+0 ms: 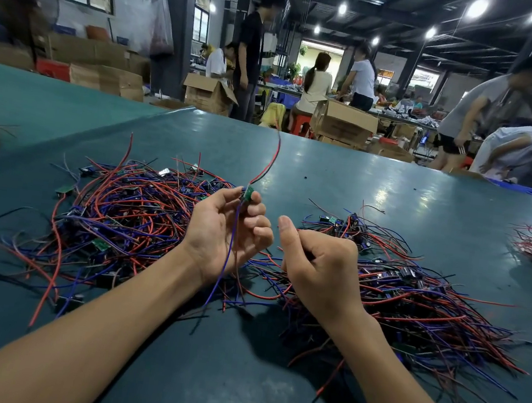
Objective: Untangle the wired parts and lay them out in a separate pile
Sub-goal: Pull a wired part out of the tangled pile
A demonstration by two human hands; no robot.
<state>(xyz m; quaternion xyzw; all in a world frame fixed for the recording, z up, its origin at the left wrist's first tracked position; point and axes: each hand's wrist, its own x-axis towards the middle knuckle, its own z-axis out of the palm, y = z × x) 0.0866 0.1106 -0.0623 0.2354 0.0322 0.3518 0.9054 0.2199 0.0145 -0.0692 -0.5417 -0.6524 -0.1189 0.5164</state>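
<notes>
Now we hold 1 wired part (248,196) above worktop (343,183), left hand (225,229) grip pinched on its green board. Grip of right hand (314,263) curled; whether on wire, we cannot tell. Next, we judge: lay part on right pile (414,284), away from tangled heap (124,211).

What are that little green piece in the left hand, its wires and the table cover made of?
The little green piece, pinched by the left hand: probably a rigid circuit board, flat and green; too small for detail. Its wires: likely plastic-sheathed, smooth red, black and blue, bending freely. The table cover: seemingly vinyl or coated sheet, teal, glossy with lamp reflections.
</notes>
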